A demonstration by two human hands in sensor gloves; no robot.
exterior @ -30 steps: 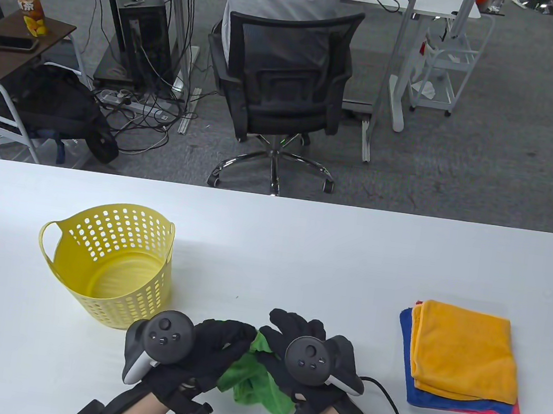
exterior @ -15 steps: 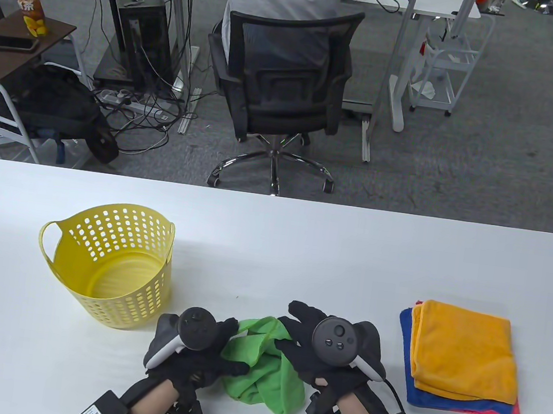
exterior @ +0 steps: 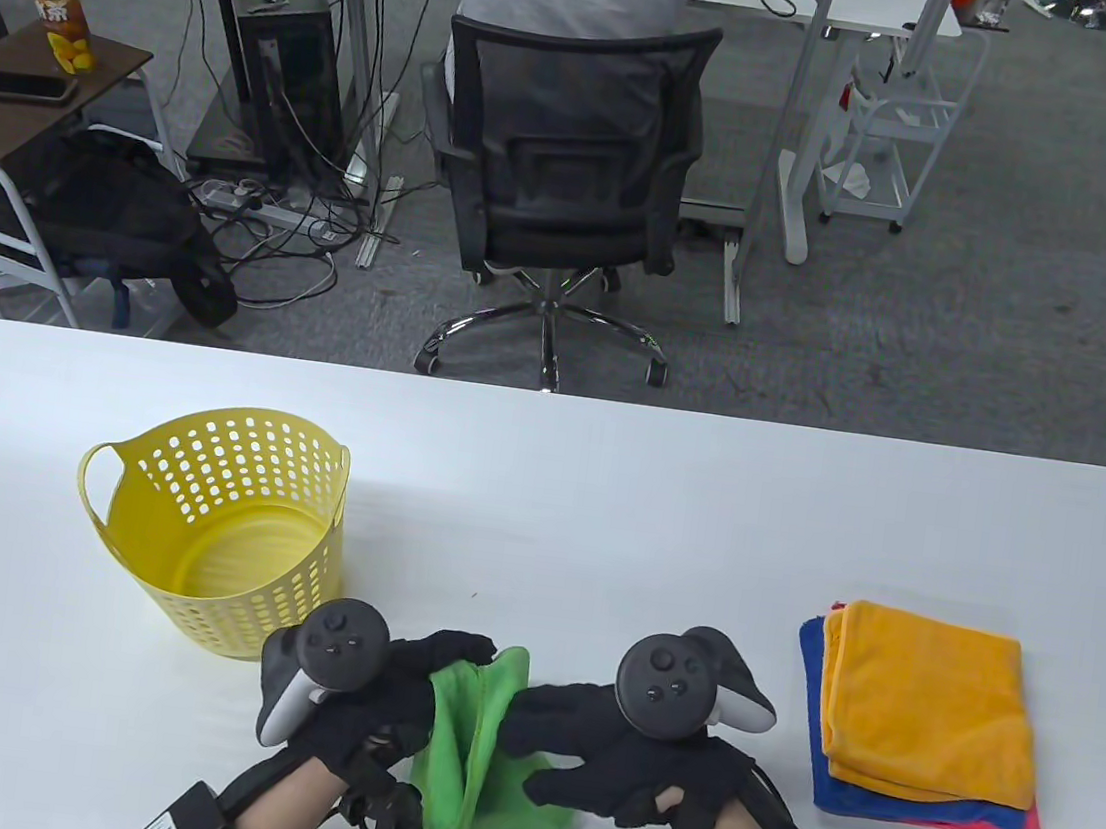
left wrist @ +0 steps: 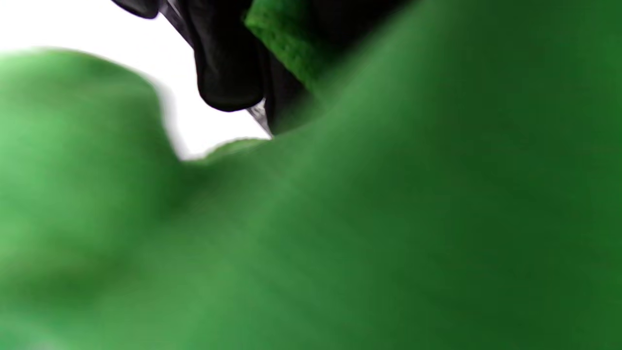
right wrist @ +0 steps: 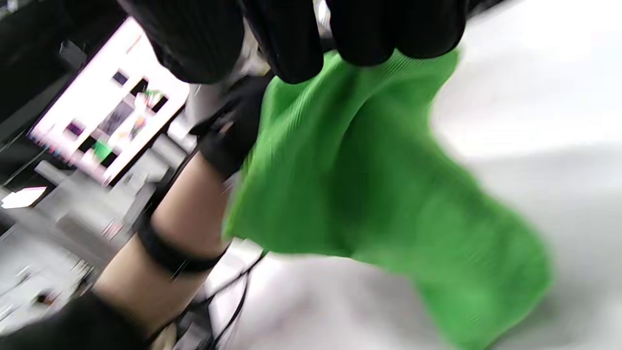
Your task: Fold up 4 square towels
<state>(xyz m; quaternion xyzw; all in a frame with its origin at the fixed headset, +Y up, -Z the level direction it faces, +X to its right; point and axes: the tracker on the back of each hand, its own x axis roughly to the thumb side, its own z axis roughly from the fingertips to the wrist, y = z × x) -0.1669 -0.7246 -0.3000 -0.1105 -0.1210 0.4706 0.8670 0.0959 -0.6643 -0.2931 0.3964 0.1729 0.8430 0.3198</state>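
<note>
The white desk [exterior: 603, 501] fills the near half of the table view. At its left stands the yellow perforated basket [exterior: 216, 534], and at its right edge lies a stack of folded towels [exterior: 928, 723], orange on top, then blue, then pink; neither has shifted since the earlier frames.

The green towel [exterior: 472, 747] sits at the near middle, between the two hands. Half a second ago it lay as a low crumpled heap spreading toward the right; now it is drawn up into a taller, narrower bunch whose upper edge reaches the left fingertips and whose lower folds hang toward the desk's near edge. In the left wrist view it fills almost everything in a blur.

The left hand [exterior: 389, 687] has moved back toward the basket side and grips the towel's upper edge, fingers curled over the cloth. The right hand [exterior: 613, 744] has dropped nearer and turned, its fingers now pointing left into the bunch. The right wrist view shows its fingertips [right wrist: 291, 48] closed over a green fold, with the cloth hanging below them.

Beyond the desk, the black office chair [exterior: 564, 164] and the seated person have shifted slightly.
</note>
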